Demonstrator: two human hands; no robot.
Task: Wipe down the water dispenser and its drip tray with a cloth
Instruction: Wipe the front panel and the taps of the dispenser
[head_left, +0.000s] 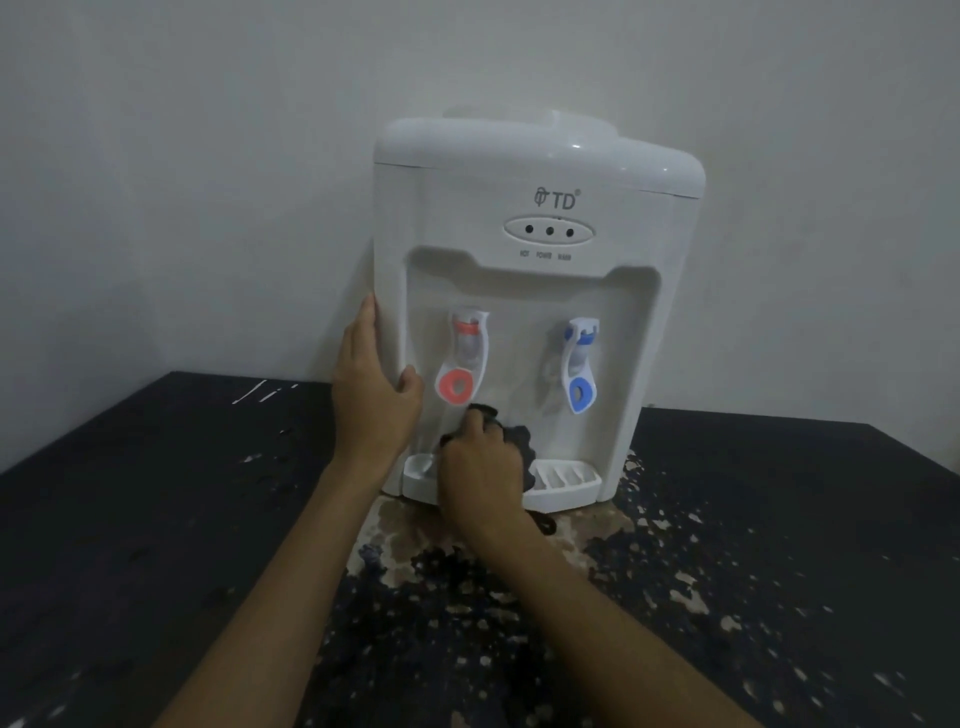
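The white water dispenser (540, 171) is standing upright at the far side, with 2 levers hanging in its recess: the red tap (462, 358) on the left and the blue tap (581, 364) on the right. The white slotted drip tray (566, 480) is sitting at its near base. The dark cloth (524, 447) is lying bunched against the recess, over the tray's middle.

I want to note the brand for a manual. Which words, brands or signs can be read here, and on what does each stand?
"TD", beside a logo mark: upper front of the water dispenser.
"HOT", "POWER", "WARM": small and blurred, read with doubt, under the three indicator lights.
No other text can be made out.
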